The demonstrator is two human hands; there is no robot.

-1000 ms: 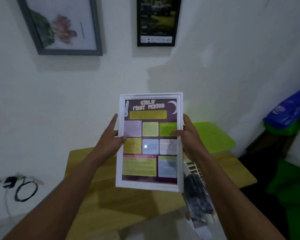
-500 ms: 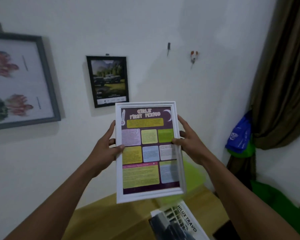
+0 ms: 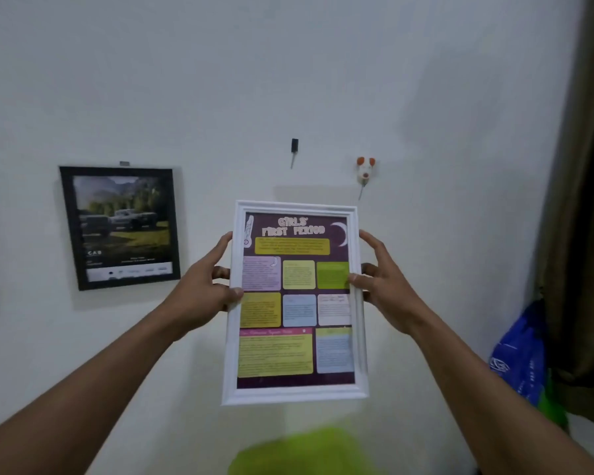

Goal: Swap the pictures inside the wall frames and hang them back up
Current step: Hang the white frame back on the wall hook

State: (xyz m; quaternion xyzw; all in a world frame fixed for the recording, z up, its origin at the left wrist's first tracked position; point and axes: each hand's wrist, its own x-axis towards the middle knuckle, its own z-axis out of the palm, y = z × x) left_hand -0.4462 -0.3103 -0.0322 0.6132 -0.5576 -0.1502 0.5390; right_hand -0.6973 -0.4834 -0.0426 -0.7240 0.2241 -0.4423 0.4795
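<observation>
I hold a white frame [image 3: 295, 394] upright in front of the wall; it contains a purple poster with coloured text boxes. My left hand [image 3: 199, 291] grips its left edge and my right hand [image 3: 384, 286] grips its right edge. Just above the frame a small black hook [image 3: 294, 146] sticks out of the white wall. To the left hangs a black frame [image 3: 120, 228] with a picture of cars in a landscape.
A small white-and-orange animal-shaped hook [image 3: 365, 170] is on the wall right of the black hook. A brown curtain [image 3: 583, 214] hangs at the right, with a blue bag [image 3: 518, 354] below it. A blurred green object [image 3: 299, 452] lies at the bottom.
My view has tilted up from the wooden table to the wall. Both hands have raised the white frame toward the black hook, and the grip is unchanged.
</observation>
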